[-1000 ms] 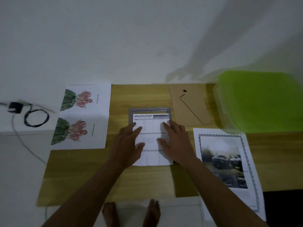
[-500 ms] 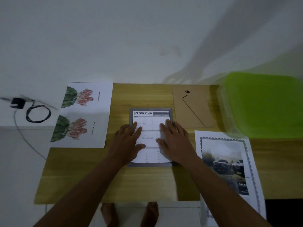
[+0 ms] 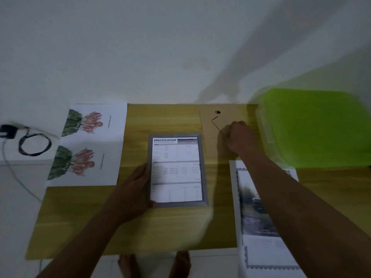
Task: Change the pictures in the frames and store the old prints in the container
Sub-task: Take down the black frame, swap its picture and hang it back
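At counter (image 3: 164,117) centre: left hand (image 3: 136,189) grips left edge of frame (image 3: 178,204), specification sheet (image 3: 176,169) lying inside. Right hand (image 3: 239,137) curls onto backing board (image 3: 208,141) just beside frame. Step, likely: closing frame. Next: lift board, seat it squarely over sheet. Green container (image 3: 313,127) at far right.

This looks like a room in a home, not a workplace. The person stands with bare feet (image 3: 180,264) on a pale tiled floor (image 3: 213,266), close to a plain white wall (image 3: 140,47). The bench (image 3: 90,223) is a simple wooden one, set against that wall. At the left, on a white surface (image 3: 22,156), lies a small black charger (image 3: 8,131) with its cable (image 3: 34,144) coiled in a loop. A green plastic container (image 3: 313,127) of the household kind stands on the bench.
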`<state>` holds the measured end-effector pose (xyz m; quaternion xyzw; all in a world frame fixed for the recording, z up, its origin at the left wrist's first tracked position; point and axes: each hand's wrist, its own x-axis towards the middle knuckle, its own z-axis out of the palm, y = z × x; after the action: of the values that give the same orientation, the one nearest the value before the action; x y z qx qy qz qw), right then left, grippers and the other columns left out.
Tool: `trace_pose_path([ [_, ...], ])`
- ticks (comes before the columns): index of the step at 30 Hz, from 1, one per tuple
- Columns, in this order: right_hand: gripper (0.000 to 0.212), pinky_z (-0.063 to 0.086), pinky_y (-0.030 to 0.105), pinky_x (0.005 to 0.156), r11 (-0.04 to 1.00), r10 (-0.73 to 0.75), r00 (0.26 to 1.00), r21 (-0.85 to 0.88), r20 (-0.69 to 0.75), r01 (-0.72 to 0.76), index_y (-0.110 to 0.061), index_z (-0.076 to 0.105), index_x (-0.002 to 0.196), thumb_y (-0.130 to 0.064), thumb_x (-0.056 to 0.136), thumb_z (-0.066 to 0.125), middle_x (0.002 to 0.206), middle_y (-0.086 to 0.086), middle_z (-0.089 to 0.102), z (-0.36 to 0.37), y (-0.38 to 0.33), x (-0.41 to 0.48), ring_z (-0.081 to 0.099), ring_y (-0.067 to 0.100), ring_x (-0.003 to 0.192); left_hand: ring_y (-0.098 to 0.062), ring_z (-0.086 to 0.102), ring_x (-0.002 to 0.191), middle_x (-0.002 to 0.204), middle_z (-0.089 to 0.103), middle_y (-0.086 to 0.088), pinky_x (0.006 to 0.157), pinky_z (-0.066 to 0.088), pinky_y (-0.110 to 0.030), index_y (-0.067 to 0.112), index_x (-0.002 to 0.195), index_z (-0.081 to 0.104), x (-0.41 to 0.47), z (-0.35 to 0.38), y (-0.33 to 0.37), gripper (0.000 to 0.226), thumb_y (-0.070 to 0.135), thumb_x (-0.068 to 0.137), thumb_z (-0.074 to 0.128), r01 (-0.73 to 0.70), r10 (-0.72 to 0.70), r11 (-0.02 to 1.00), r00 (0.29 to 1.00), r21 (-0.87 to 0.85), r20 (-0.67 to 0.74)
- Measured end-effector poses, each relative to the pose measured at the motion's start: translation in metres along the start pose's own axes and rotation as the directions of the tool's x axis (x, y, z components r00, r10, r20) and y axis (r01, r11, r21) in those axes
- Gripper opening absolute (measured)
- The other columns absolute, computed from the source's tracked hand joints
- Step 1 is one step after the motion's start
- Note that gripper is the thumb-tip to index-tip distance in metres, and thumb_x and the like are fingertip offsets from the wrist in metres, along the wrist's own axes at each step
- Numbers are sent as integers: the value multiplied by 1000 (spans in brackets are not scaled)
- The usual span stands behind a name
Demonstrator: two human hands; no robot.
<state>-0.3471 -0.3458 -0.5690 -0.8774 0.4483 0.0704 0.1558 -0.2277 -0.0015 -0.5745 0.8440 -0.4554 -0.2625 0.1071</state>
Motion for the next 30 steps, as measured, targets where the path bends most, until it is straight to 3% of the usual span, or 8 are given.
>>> trace_pose_path([
  [5, 49, 43, 32, 72, 997, 23, 1000, 78, -10, -22, 0, 52, 119, -37, 90, 65, 115, 16, 59, -3, 2, 5, 60, 32, 100, -14, -2, 148, 161, -5, 9, 117, 24, -38, 23, 153, -11, 4, -5, 1, 121, 47, 73, 77, 29, -30, 999, 998, 20, 50],
  [20, 63, 45, 33, 66, 991, -43, 996, 122, -81, 53, -7, 48, 119, -53, 82, 71, 112, 15, 63, -42, -25, -34, 63, 34, 97, -18, 12, 148, 161, -6, 8, 112, 32, -40, 21, 153, -11, 3, -15, 6, 124, 58, 70, 74, 47, -57, 993, 994, 106, 91],
  [25, 62, 42, 31, 62, 980, -101, 995, 174, 22, 96, -13, 49, 112, -57, 77, 74, 103, 7, 62, -38, -65, -84, 59, 26, 87, -16, 1, 149, 162, 1, 1, 115, 26, -41, 16, 154, -1, 0, -20, 5, 122, 60, 68, 74, 48, -62, 992, 991, 118, 115],
  [30, 66, 42, 30, 69, 963, -139, 984, 246, 113, 107, -13, 48, 120, -53, 76, 75, 113, 6, 61, -4, -102, -127, 56, 23, 92, -15, 2, 149, 162, 4, 3, 117, 23, -40, 18, 154, 3, -5, -20, 3, 121, 51, 68, 80, 49, -55, 997, 994, 62, 97],
])
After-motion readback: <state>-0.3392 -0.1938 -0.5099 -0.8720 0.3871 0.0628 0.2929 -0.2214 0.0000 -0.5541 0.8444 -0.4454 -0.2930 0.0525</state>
